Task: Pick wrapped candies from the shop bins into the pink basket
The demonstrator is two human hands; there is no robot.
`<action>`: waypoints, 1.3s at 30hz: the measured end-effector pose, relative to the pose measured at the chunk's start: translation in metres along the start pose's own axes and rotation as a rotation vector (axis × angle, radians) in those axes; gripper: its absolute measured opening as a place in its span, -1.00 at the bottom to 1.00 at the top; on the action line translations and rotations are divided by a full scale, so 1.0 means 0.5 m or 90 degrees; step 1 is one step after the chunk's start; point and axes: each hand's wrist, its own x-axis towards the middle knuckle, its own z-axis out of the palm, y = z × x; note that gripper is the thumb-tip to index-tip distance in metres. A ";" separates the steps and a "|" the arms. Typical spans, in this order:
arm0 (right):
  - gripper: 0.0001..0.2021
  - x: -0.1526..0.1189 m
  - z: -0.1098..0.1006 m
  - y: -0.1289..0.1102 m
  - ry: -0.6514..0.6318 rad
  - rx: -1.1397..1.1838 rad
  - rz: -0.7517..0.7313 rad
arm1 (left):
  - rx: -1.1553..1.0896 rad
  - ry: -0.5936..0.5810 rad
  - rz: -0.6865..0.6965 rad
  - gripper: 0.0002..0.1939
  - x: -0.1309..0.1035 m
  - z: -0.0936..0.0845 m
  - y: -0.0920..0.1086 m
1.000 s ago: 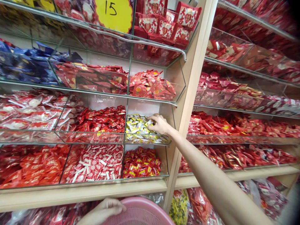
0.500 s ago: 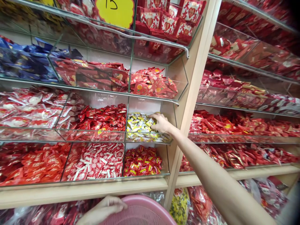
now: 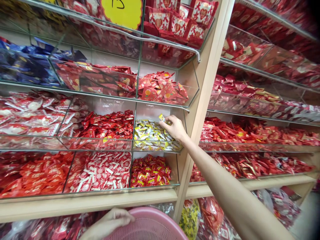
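Between the thumb and fingers of my right hand point(image 3: 175, 127) is a small yellow-and-white wrapped candy point(image 3: 162, 117). This hand is just above a glass bin filled with matching yellow-and-white candies point(image 3: 147, 133). Low in the view, my left hand point(image 3: 113, 220) has its fingers closed at the rim of a pink plastic basket point(image 3: 152, 213). The basket's front part lies outside the picture, and my left fingertips partly cover its left edge.
Glass dividers separate the yellow candies from red-wrapped candies point(image 3: 110, 126) on the left. Below are dark red candies with yellow lettering point(image 3: 151, 171). A wooden upright point(image 3: 203, 83) stands right of the bins. Bagged sweets point(image 3: 191, 216) lie under the wooden ledge point(image 3: 100, 203).
My right hand has lifted slightly out of the yellow candies, with one candy now pinched in its fingers. My left hand and the basket have stayed nearly in place.
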 end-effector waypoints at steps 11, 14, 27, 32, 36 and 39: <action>-0.77 -0.006 0.004 -0.015 -0.234 -0.168 0.073 | 0.010 -0.014 0.010 -0.48 0.003 -0.005 -0.006; -0.76 -0.007 0.006 -0.013 -0.261 -0.192 0.099 | 0.010 -0.018 0.014 -0.48 0.004 -0.007 -0.011; -0.85 -0.004 0.014 0.012 -0.242 -0.029 0.109 | -0.010 -0.013 0.017 -0.51 0.000 -0.005 -0.009; -0.72 -0.006 0.011 0.026 -0.126 0.062 0.084 | -0.008 -0.007 0.010 -0.54 0.000 -0.005 -0.008; -0.64 -0.006 0.012 0.031 -0.082 0.191 0.108 | -0.008 -0.018 0.012 -0.54 0.002 -0.004 -0.007; -0.63 -0.006 0.004 0.022 -0.010 0.245 0.084 | -0.006 -0.028 0.019 -0.56 0.004 -0.004 -0.006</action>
